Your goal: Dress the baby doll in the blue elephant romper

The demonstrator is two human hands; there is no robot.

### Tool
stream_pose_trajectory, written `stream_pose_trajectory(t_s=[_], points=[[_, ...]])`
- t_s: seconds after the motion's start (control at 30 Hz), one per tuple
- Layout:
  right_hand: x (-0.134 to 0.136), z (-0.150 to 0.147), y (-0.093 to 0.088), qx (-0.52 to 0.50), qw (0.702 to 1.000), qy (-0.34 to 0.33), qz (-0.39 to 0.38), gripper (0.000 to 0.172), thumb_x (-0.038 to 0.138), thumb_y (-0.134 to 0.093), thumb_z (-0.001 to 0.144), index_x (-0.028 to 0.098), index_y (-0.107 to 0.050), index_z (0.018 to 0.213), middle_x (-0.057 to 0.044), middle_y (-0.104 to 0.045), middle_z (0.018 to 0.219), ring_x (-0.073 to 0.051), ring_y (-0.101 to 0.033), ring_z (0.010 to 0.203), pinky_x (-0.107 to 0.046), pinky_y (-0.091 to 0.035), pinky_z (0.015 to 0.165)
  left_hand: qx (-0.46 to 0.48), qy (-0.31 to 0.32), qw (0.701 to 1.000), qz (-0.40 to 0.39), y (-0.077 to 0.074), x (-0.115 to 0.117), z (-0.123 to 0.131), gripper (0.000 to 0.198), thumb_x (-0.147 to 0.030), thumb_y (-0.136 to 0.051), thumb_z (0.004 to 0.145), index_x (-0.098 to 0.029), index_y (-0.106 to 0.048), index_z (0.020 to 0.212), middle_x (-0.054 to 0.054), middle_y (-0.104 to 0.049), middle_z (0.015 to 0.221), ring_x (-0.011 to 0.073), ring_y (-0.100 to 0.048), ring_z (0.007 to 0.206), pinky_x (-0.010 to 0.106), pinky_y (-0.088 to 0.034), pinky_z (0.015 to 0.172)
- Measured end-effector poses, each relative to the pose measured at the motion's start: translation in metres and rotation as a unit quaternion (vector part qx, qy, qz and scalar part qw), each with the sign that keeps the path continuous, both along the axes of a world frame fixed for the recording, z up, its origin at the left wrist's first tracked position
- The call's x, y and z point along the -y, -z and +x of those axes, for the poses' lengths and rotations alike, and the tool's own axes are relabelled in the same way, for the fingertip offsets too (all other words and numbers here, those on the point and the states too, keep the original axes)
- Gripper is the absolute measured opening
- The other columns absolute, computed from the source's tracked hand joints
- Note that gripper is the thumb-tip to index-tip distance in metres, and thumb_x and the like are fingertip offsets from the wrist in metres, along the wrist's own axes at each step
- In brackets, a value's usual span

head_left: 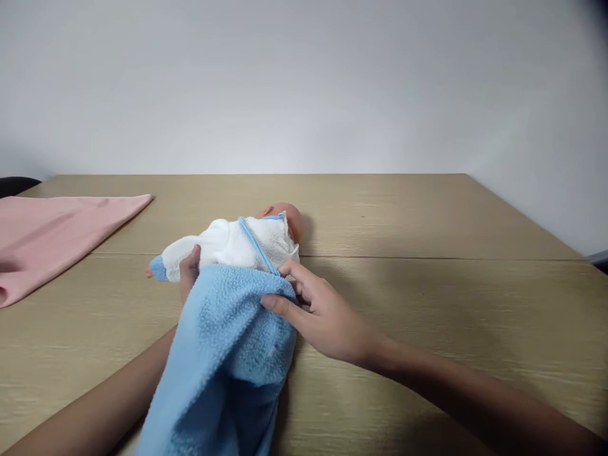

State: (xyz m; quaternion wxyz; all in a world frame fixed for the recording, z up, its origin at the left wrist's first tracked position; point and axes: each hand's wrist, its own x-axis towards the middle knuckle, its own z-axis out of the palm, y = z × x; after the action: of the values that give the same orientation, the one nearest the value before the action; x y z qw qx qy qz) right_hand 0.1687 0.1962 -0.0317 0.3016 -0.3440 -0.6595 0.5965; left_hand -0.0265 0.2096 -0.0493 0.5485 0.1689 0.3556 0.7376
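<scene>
A baby doll (232, 244) lies on the table with its head (287, 221) at the far end, wearing a white fleece top with blue trim. Blue fleece cloth (237, 335) covers its lower body and hangs toward me. From the shoulder a thin blue cord (256, 244) runs slantwise down to the cloth's upper edge. My right hand (323, 310) pinches that edge at the doll's right-hand side, fingers beside the cord's lower end. At the doll's left-hand side, my left hand (189, 269) holds the body; the cloth hides most of it.
A pink cloth (57, 234) lies flat at the left of the wooden table (427, 316). Behind the table's far edge rises a pale wall (304, 88). A dark rounded object (16, 185) shows at the left edge.
</scene>
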Motion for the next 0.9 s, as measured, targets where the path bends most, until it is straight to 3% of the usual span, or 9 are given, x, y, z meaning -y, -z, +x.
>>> stream_pose_trajectory(t_s=[0.1, 0.17, 0.3, 0.37, 0.47, 0.53, 0.63, 0.8, 0.9], points=[[0.0, 0.006, 0.003, 0.052, 0.997, 0.005, 0.052, 0.03, 0.056, -0.069, 0.102, 0.027, -0.062, 0.105, 0.005, -0.063, 0.088, -0.016, -0.058, 0.081, -0.032, -0.044, 0.073, 0.02, 0.0, 1.0, 0.009, -0.005, 0.002, 0.005, 0.029, -0.039, -0.05, 0.106, -0.025, -0.074, 0.099, -0.005, -0.081, 0.082, 0.0267, -0.078, 0.115, 0.039, -0.065, 0.106], [0.005, 0.011, 0.006, 0.084, 0.988, 0.025, 0.126, 0.03, 0.054, -0.073, 0.099, 0.025, -0.064, 0.096, 0.002, -0.064, 0.093, -0.019, -0.06, 0.092, -0.036, -0.046, 0.084, 0.04, 0.025, 0.999, 0.01, -0.007, 0.004, 0.006, 0.03, -0.042, -0.05, 0.106, -0.024, -0.075, 0.107, -0.003, -0.083, 0.089, 0.0282, -0.077, 0.117, 0.042, -0.064, 0.107], [0.024, 0.022, 0.021, 0.061, 0.976, 0.101, 0.184, 0.02, 0.045, -0.072, 0.102, 0.026, -0.066, 0.102, -0.005, -0.059, 0.128, -0.026, -0.054, 0.126, -0.043, -0.041, 0.112, 0.066, 0.016, 0.998, -0.005, -0.007, 0.005, 0.009, 0.03, -0.043, -0.05, 0.106, -0.026, -0.074, 0.105, -0.001, -0.083, 0.095, 0.0284, -0.078, 0.117, 0.043, -0.064, 0.107], [0.028, 0.023, 0.03, 0.027, 0.983, 0.115, 0.138, 0.015, 0.042, -0.063, 0.108, 0.026, -0.062, 0.108, -0.004, -0.06, 0.127, -0.023, -0.056, 0.12, -0.038, -0.044, 0.106, 0.067, -0.01, 0.998, 0.003, -0.005, 0.005, 0.011, 0.029, -0.042, -0.049, 0.107, -0.027, -0.074, 0.103, -0.003, -0.082, 0.091, 0.025, -0.079, 0.111, 0.039, -0.063, 0.108], [0.018, 0.019, 0.042, 0.004, 0.991, 0.113, 0.065, 0.023, 0.046, -0.057, 0.11, 0.026, -0.055, 0.101, 0.003, -0.056, 0.091, -0.017, -0.053, 0.084, -0.031, -0.044, 0.078, 0.064, -0.026, 0.997, 0.021, -0.002, 0.005, 0.011, 0.025, -0.038, -0.051, 0.108, -0.028, -0.072, 0.101, -0.007, -0.08, 0.084, 0.0185, -0.08, 0.098, 0.032, -0.061, 0.11], [0.004, 0.016, 0.049, -0.014, 0.994, 0.103, 0.045, 0.027, 0.051, -0.059, 0.109, 0.026, -0.054, 0.1, 0.005, -0.052, 0.084, -0.016, -0.05, 0.078, -0.03, -0.041, 0.073, 0.069, -0.03, 0.997, 0.023, 0.0, 0.004, 0.009, 0.02, -0.037, -0.055, 0.106, -0.028, -0.072, 0.102, -0.007, -0.081, 0.087, 0.0191, -0.079, 0.103, 0.032, -0.06, 0.111], [-0.011, 0.015, 0.056, -0.038, 0.997, 0.053, 0.039, 0.029, 0.053, -0.063, 0.106, 0.025, -0.058, 0.104, 0.004, -0.059, 0.093, -0.016, -0.056, 0.088, -0.03, -0.045, 0.081, 0.055, -0.038, 0.998, 0.001, 0.001, 0.003, 0.004, 0.017, -0.036, -0.057, 0.105, -0.029, -0.072, 0.102, -0.007, -0.082, 0.089, 0.021, -0.078, 0.109, 0.033, -0.06, 0.11], [-0.004, 0.028, 0.059, 0.038, 0.991, 0.028, 0.126, 0.026, 0.048, -0.071, 0.102, 0.024, -0.062, 0.106, -0.002, -0.063, 0.108, -0.021, -0.059, 0.104, -0.036, -0.046, 0.097, -0.017, -0.093, 0.995, -0.016, 0.013, -0.004, -0.011, 0.014, -0.032, -0.064, 0.1, -0.024, -0.073, 0.093, -0.011, -0.078, 0.075, 0.0121, -0.074, 0.077, 0.017, -0.06, 0.087], [0.001, 0.035, 0.062, 0.037, 0.985, 0.044, 0.162, 0.023, 0.042, -0.071, 0.101, 0.024, -0.058, 0.101, -0.005, -0.061, 0.116, -0.023, -0.056, 0.113, -0.039, -0.045, 0.102, -0.049, -0.089, 0.995, -0.01, 0.027, -0.012, -0.028, 0.014, -0.035, -0.077, 0.088, -0.022, -0.074, 0.095, -0.01, -0.082, 0.084, 0.0154, -0.077, 0.092, 0.018, -0.06, 0.089]])
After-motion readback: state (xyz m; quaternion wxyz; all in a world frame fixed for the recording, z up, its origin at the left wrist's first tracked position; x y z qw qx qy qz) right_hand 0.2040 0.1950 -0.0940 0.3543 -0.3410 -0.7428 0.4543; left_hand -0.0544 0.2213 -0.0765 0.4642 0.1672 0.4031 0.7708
